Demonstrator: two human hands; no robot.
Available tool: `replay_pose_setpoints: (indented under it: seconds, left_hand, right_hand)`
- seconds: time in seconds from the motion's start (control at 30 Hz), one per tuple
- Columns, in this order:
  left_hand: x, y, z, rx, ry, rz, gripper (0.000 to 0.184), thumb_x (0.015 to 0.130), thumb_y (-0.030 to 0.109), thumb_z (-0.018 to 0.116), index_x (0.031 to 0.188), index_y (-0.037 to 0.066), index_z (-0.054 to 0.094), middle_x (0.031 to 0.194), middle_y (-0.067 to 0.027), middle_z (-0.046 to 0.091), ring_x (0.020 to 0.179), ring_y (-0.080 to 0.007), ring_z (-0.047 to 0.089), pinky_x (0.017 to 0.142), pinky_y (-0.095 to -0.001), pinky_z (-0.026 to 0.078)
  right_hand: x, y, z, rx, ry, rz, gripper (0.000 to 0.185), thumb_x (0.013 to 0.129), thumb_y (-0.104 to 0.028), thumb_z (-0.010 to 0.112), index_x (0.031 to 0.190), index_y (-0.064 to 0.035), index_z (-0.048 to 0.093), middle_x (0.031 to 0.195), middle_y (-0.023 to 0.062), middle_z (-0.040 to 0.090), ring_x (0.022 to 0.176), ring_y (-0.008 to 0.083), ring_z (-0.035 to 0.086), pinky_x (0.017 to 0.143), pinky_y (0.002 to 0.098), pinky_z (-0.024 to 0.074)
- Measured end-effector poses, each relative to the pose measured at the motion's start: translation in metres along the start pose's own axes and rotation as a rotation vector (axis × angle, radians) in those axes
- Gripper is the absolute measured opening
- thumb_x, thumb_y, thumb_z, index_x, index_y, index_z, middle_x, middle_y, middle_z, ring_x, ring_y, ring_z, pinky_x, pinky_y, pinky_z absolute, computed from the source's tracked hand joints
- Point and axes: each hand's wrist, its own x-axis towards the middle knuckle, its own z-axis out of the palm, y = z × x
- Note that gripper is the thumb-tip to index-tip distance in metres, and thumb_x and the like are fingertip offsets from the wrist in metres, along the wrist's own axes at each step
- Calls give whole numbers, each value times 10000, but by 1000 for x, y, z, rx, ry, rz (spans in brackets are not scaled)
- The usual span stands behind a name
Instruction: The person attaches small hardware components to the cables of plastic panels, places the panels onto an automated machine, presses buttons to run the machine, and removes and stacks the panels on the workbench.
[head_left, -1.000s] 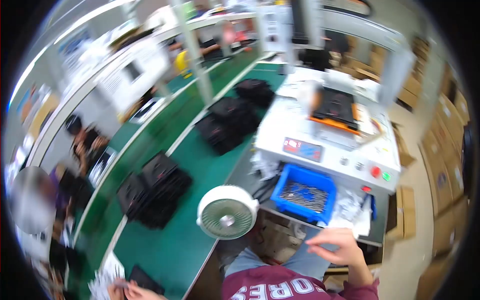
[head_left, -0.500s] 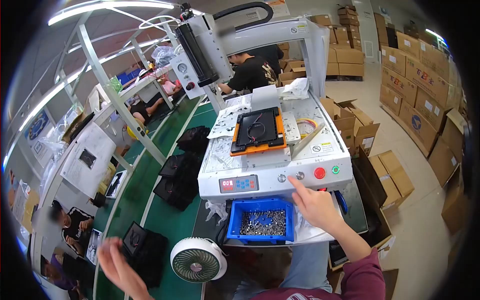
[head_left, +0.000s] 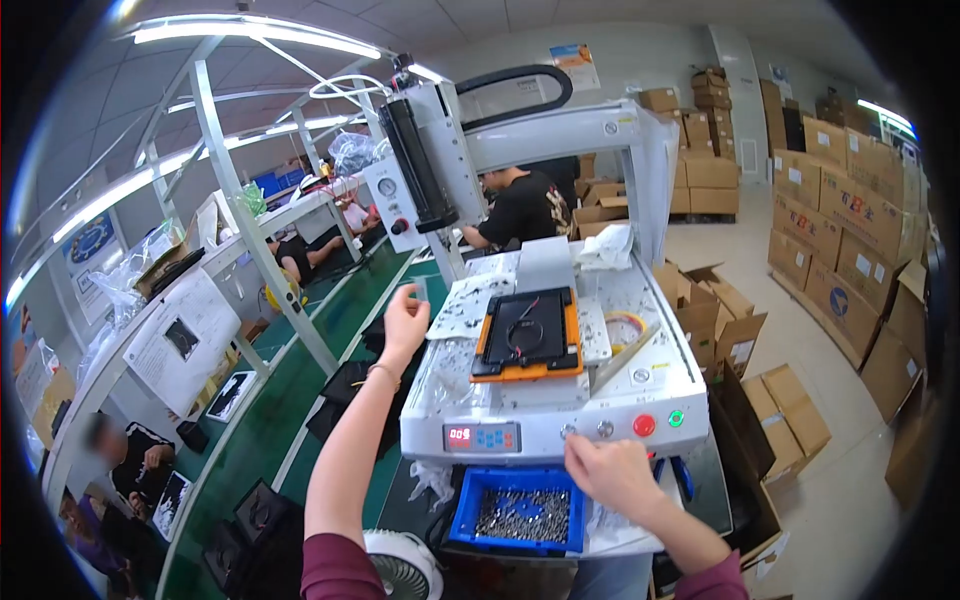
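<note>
My right hand [head_left: 612,472] is at the front panel of a white benchtop machine [head_left: 540,395]. Its index fingertip touches or nearly touches the left silver button [head_left: 568,432]; the other fingers are curled, with nothing seen in them. My left hand [head_left: 404,322] is raised at the machine's left edge, beside its speckled bed, fingers loosely bent and nothing visible in them. On the bed, an orange fixture [head_left: 530,376] holds a black rectangular panel [head_left: 548,318] with a looped thin cable on it. A vertical black cylinder [head_left: 415,165] hangs from the machine's head, above and left of the fixture.
A blue bin [head_left: 462,510] of small metal parts stands below the panel. A white fan [head_left: 405,570] is at lower left. Black panels [head_left: 265,510] lie along the green conveyor [head_left: 300,425]. Open cartons [head_left: 735,320] stand to the right. Co-workers sit along the line.
My left hand has moved up and forward from the lower left to the machine's left edge. My right hand stays at the buttons, its fingers more curled. The camera view has tilted up.
</note>
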Motion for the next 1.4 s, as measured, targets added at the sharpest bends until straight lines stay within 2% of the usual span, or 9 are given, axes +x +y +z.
replay_pose_setpoints:
  seconds: [0.13,0.27,0.33,0.47,0.6,0.73,1.03,1.17,1.4]
  left_hand:
    - [35,-19,52,99,-32,47,320,789,64,633,1095,-18,592,788,-169,682,715,-252,677,671,-346,520]
    - [53,-29,83,160,5,-61,316,772,57,649,1074,-21,597,785,-165,696,697,-228,673,665,-342,518]
    - [64,-39,92,146,22,-166,290,785,54,640,1066,-12,609,837,-196,691,802,-326,683,754,-381,521]
    - [68,-40,96,133,72,-79,273,789,39,618,1054,-25,604,844,-215,686,823,-352,679,764,-393,518]
    - [71,-49,102,79,68,-20,317,799,55,647,1101,-19,589,836,-184,695,788,-266,688,732,-349,528]
    - [72,-45,104,-19,117,6,308,821,44,608,1118,-33,575,825,-193,689,762,-286,686,722,-357,525]
    - [70,-51,116,-199,260,56,269,860,99,652,1081,-35,577,877,-145,688,791,-200,678,737,-301,524]
    - [68,-61,117,-395,201,27,257,894,96,650,1082,-59,568,989,-137,682,919,-165,646,823,-270,495]
    - [71,-63,111,-416,190,42,249,898,84,628,1091,-69,588,985,-152,692,907,-179,664,821,-276,504]
  right_hand:
    - [2,-3,13,56,103,46,129,825,-176,620,723,-98,604,512,41,578,420,222,580,391,358,452]
    - [-1,0,17,59,139,13,76,790,-142,648,806,-69,663,519,23,576,419,183,575,397,319,450]
    - [-2,2,16,43,117,-4,107,779,-127,659,854,-53,678,524,16,572,427,164,576,406,297,450]
    - [1,3,14,68,111,-21,111,770,-113,666,861,-50,679,526,8,569,432,160,577,409,291,447]
    - [2,1,12,79,86,-4,125,730,-62,683,853,-37,680,555,8,582,450,159,580,419,287,438]
    - [3,0,12,77,89,-3,126,739,-72,681,861,-39,682,548,6,582,444,153,581,417,281,442]
    - [-2,4,19,83,114,2,130,765,-108,679,881,-51,690,535,4,581,422,148,571,405,279,442]
    - [0,1,17,76,69,41,134,756,-71,684,887,-43,675,548,11,591,443,150,586,420,273,446]
    - [4,-21,20,-91,-40,197,105,801,-102,645,897,-59,658,476,36,570,359,187,553,364,311,430]
